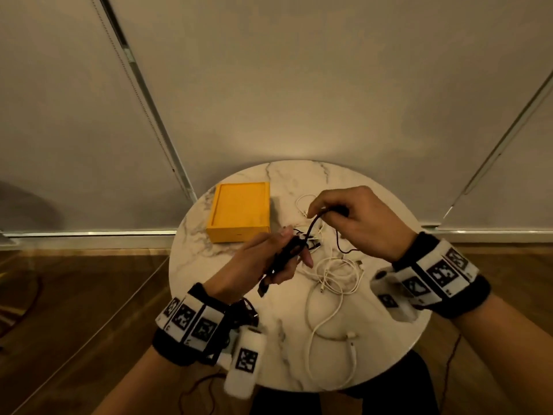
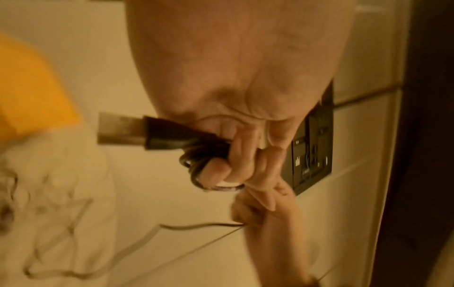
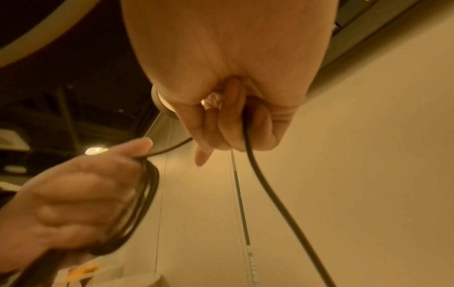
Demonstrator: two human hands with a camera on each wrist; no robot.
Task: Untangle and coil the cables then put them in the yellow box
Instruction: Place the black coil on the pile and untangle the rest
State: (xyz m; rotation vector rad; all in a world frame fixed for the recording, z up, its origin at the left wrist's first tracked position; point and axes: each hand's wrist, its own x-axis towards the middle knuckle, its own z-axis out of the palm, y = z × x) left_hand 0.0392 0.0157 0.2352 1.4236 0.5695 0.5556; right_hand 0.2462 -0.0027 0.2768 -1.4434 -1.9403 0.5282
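From the head view the job looks barely begun: the yellow box [image 1: 239, 211] sits with nothing in it on the far left of the table [image 1: 278, 339], the white cables [image 1: 330, 275] lie tangled near its middle, and only the black cable [image 1: 311, 229] is being wound above them, the left hand [image 1: 263, 265] clamped on its loops and the right hand [image 1: 353, 217] pinching the free strand. The left wrist view shows that hand's fingers [image 2: 221, 169] curled round a thin, glossy bundle with a USB plug [image 2: 117, 129] sticking out. The right wrist view shows several loops [image 3: 145, 194] gathered and a slack tail still to wind.
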